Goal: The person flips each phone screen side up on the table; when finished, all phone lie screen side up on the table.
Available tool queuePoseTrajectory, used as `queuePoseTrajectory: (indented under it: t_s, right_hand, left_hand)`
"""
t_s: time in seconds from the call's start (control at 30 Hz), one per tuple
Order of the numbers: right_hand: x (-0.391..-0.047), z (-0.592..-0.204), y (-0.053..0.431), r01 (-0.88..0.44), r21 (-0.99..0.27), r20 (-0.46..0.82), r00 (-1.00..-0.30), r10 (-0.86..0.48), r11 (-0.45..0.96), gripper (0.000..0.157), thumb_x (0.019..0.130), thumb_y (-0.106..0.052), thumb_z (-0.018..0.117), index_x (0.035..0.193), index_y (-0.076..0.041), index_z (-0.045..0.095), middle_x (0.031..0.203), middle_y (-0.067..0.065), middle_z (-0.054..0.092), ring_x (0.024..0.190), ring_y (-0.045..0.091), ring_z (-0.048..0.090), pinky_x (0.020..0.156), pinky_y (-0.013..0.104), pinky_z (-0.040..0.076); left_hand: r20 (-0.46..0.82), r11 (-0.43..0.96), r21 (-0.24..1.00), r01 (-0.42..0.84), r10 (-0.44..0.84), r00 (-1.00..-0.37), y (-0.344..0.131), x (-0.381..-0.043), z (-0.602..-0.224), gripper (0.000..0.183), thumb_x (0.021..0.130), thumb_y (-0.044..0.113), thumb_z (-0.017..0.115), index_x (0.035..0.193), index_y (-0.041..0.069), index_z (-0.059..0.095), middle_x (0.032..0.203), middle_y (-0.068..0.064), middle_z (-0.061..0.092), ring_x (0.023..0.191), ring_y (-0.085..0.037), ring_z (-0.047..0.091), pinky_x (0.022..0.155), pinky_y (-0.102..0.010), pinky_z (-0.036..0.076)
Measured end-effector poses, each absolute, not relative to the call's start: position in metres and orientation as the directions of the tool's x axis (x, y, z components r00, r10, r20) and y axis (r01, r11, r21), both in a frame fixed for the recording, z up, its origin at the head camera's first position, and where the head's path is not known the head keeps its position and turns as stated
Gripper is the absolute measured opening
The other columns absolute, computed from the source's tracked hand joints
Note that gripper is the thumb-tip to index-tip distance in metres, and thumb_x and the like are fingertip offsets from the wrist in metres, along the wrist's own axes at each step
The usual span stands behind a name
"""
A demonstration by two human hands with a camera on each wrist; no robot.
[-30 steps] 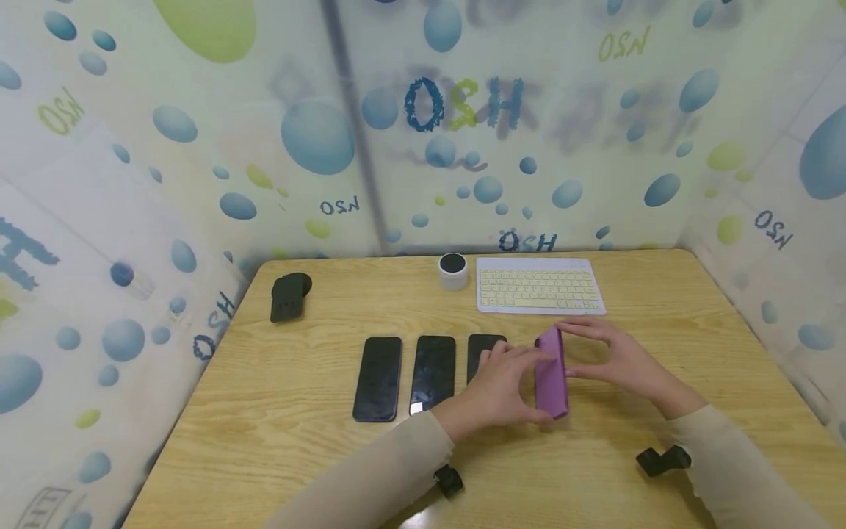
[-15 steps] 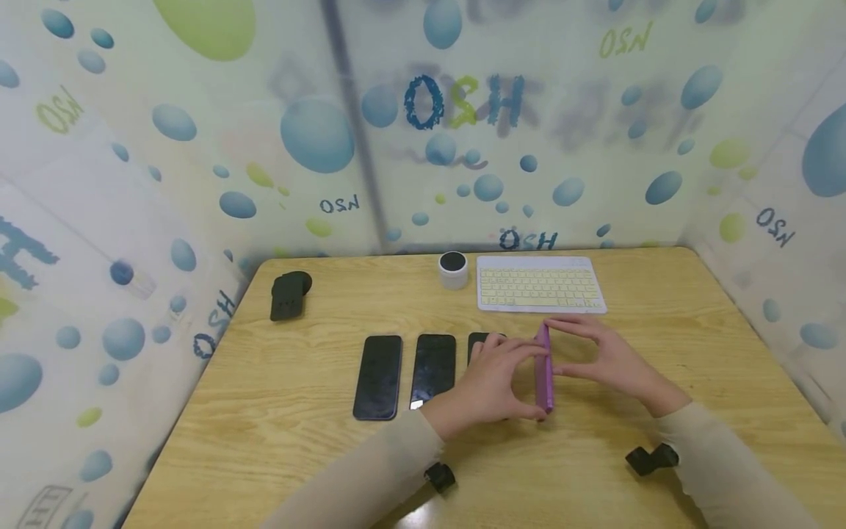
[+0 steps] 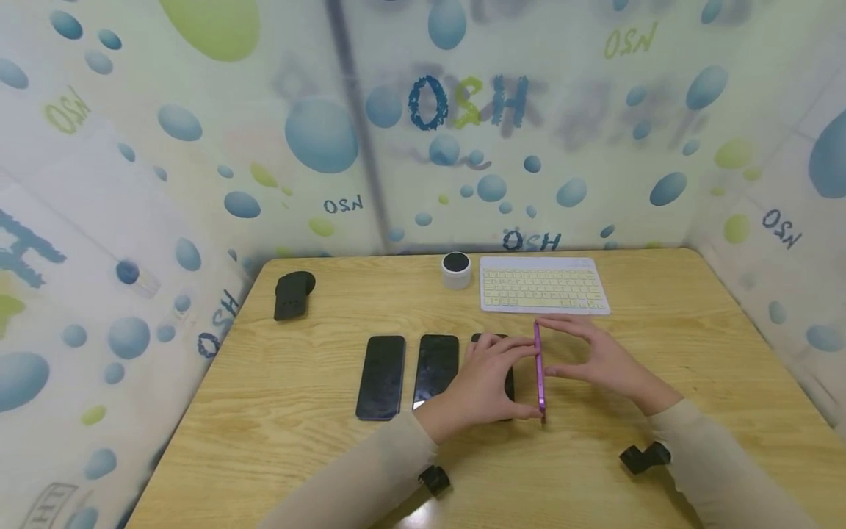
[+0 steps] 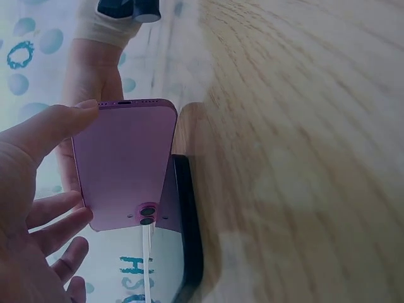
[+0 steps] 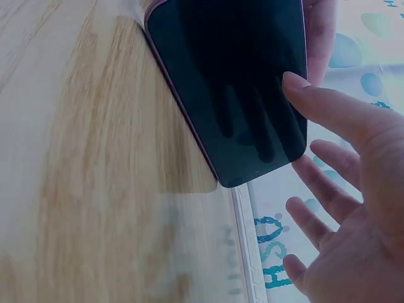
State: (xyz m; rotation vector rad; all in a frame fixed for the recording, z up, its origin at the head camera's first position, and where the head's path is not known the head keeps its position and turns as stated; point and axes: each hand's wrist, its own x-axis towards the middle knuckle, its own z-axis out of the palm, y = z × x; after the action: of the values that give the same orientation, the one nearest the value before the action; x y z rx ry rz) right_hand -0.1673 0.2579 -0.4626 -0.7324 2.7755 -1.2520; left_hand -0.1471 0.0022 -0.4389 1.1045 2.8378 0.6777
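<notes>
A purple smartphone [image 3: 540, 378] stands on its long side, almost edge-on in the head view. My left hand [image 3: 490, 380] grips it, thumb at the near end and fingers by the far part of its upper edge. From the other side, my right hand [image 3: 604, 366] holds it with the thumb on the dark screen [image 5: 246, 107] and a finger at the far end. The purple back [image 4: 123, 161] with its two-lens camera faces my left palm. Under my left hand lies a black phone [image 3: 509, 386], mostly hidden.
Two more dark phones, one on the far left [image 3: 381, 378] and one in the middle [image 3: 438, 367], lie in a row leftward. A white keyboard [image 3: 543, 286], a small white cylinder with a dark top [image 3: 456, 272] and a black device [image 3: 292, 295] stand toward the back of the wooden table [image 3: 277, 411].
Both hands have moved slightly left with the purple phone. It has turned from showing its purple back to standing nearly edge-on in the head view.
</notes>
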Motion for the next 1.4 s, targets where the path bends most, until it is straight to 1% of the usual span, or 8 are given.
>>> queuePoseTrajectory:
  t_s: [0.17, 0.3, 0.4, 0.53, 0.67, 0.9, 1.17, 1.4]
  right_hand:
    - [-0.168, -0.465, 0.259, -0.438, -0.711, 0.196, -0.875, -0.443, 0.55, 0.078, 0.082, -0.025, 0.088, 0.152, -0.015, 0.053, 0.156, 0.01, 0.051, 0.143, 0.042, 0.043, 0.11, 0.071, 0.034]
    - [-0.171, -0.469, 0.262, -0.474, -0.679, 0.211, -0.857, -0.47, 0.56, 0.079, 0.08, -0.02, 0.089, 0.151, -0.017, 0.054, 0.153, 0.006, 0.056, 0.14, 0.035, 0.049, 0.114, 0.055, 0.039]
    - [-0.173, -0.473, 0.264, -0.464, -0.668, 0.18, -0.859, -0.479, 0.581, 0.079, 0.079, -0.018, 0.091, 0.15, -0.017, 0.055, 0.15, 0.005, 0.059, 0.139, 0.032, 0.052, 0.114, 0.05, 0.039]
    - [-0.175, -0.478, 0.267, -0.43, -0.663, 0.124, -0.87, -0.476, 0.613, 0.081, 0.077, -0.015, 0.092, 0.149, -0.013, 0.056, 0.148, 0.009, 0.061, 0.137, 0.037, 0.053, 0.112, 0.061, 0.038]
    - [-0.175, -0.481, 0.271, -0.41, -0.659, 0.102, -0.879, -0.465, 0.63, 0.083, 0.075, -0.014, 0.092, 0.149, -0.01, 0.055, 0.146, 0.013, 0.061, 0.135, 0.041, 0.053, 0.112, 0.065, 0.037]
    - [-0.174, -0.483, 0.279, -0.367, -0.665, 0.058, -0.894, -0.445, 0.651, 0.079, 0.076, -0.012, 0.091, 0.148, -0.013, 0.057, 0.147, 0.015, 0.06, 0.139, 0.043, 0.048, 0.113, 0.068, 0.034]
    - [-0.172, -0.48, 0.292, -0.341, -0.628, 0.0, -0.899, -0.438, 0.7, 0.073, 0.079, -0.025, 0.09, 0.144, -0.01, 0.061, 0.148, 0.02, 0.055, 0.139, 0.048, 0.043, 0.11, 0.071, 0.034]
    - [-0.173, -0.478, 0.294, -0.347, -0.629, -0.01, -0.891, -0.453, 0.696, 0.074, 0.08, -0.028, 0.09, 0.146, -0.01, 0.06, 0.15, 0.02, 0.054, 0.14, 0.049, 0.043, 0.11, 0.071, 0.034]
  left_hand:
    - [0.126, 0.663, 0.414, 0.624, 0.637, -0.761, 0.0, -0.147, -0.442, 0.092, 0.072, 0.06, 0.088, 0.151, 0.027, 0.053, 0.158, 0.007, 0.05, 0.126, -0.014, 0.042, 0.101, -0.041, 0.037]
    - [0.116, 0.672, 0.414, 0.615, 0.631, -0.767, 0.0, -0.148, -0.443, 0.092, 0.072, 0.06, 0.088, 0.151, 0.027, 0.053, 0.156, 0.007, 0.051, 0.127, -0.015, 0.041, 0.103, -0.041, 0.036]
    - [0.109, 0.678, 0.418, 0.605, 0.623, -0.774, 0.0, -0.147, -0.443, 0.091, 0.072, 0.06, 0.088, 0.15, 0.028, 0.054, 0.154, 0.006, 0.054, 0.128, -0.016, 0.042, 0.105, -0.042, 0.036]
    - [0.108, 0.679, 0.431, 0.594, 0.615, -0.781, -0.001, -0.146, -0.444, 0.09, 0.072, 0.057, 0.089, 0.149, 0.027, 0.055, 0.15, 0.006, 0.057, 0.129, -0.017, 0.043, 0.105, -0.042, 0.035]
    - [0.108, 0.685, 0.429, 0.588, 0.608, -0.787, 0.001, -0.146, -0.446, 0.089, 0.072, 0.056, 0.09, 0.149, 0.027, 0.055, 0.15, 0.006, 0.058, 0.128, -0.017, 0.044, 0.104, -0.041, 0.035]
    - [0.066, 0.731, 0.396, 0.557, 0.582, -0.811, 0.007, -0.147, -0.452, 0.097, 0.069, 0.057, 0.091, 0.15, 0.022, 0.052, 0.149, 0.007, 0.057, 0.125, -0.016, 0.045, 0.097, -0.036, 0.035]
    - [0.021, 0.772, 0.327, 0.545, 0.57, -0.821, 0.014, -0.147, -0.46, 0.096, 0.065, 0.059, 0.092, 0.145, 0.021, 0.055, 0.143, 0.008, 0.06, 0.118, -0.014, 0.044, 0.095, -0.036, 0.036]
    - [-0.038, 0.812, 0.263, 0.52, 0.548, -0.836, 0.023, -0.148, -0.465, 0.099, 0.062, 0.063, 0.093, 0.144, 0.022, 0.055, 0.138, 0.01, 0.062, 0.116, -0.014, 0.045, 0.093, -0.033, 0.035]
